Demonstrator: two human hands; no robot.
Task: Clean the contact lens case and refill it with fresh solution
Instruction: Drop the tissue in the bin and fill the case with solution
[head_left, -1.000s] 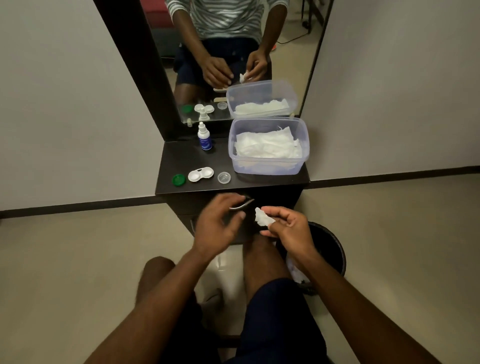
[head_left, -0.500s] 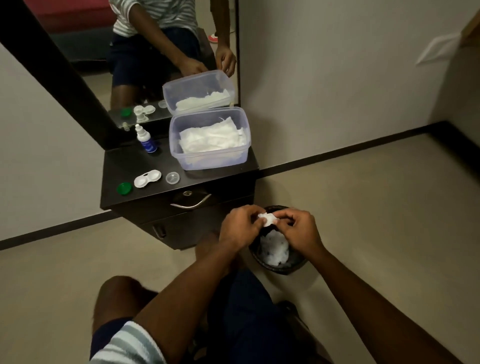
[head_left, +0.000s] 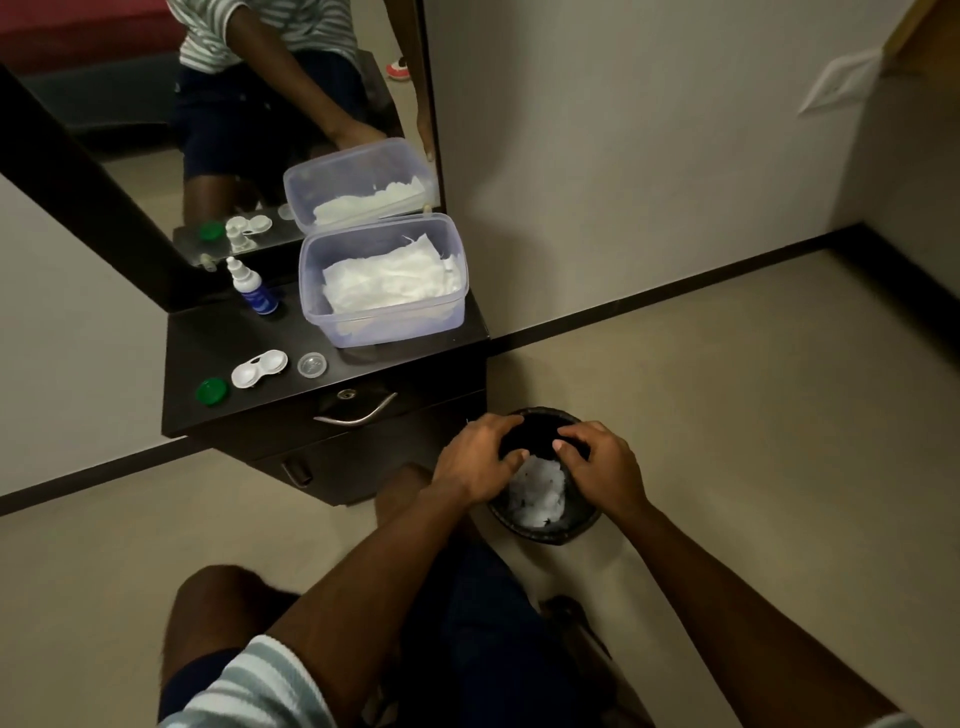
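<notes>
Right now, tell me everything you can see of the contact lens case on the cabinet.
The contact lens case is white, glossy plastic by the look of it, two round wells joined side by side. Both wells are uncapped. It lies flat near the front of the dark cabinet top, between a green cap and a clear cap, touching neither. No hand touches it.

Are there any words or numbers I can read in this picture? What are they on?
No text can be read.
Solution bottle: its blue label has pale marks, too blurred to read.
Contact lens case, green cap, clear cap, tissue container: no writing shows.
</notes>
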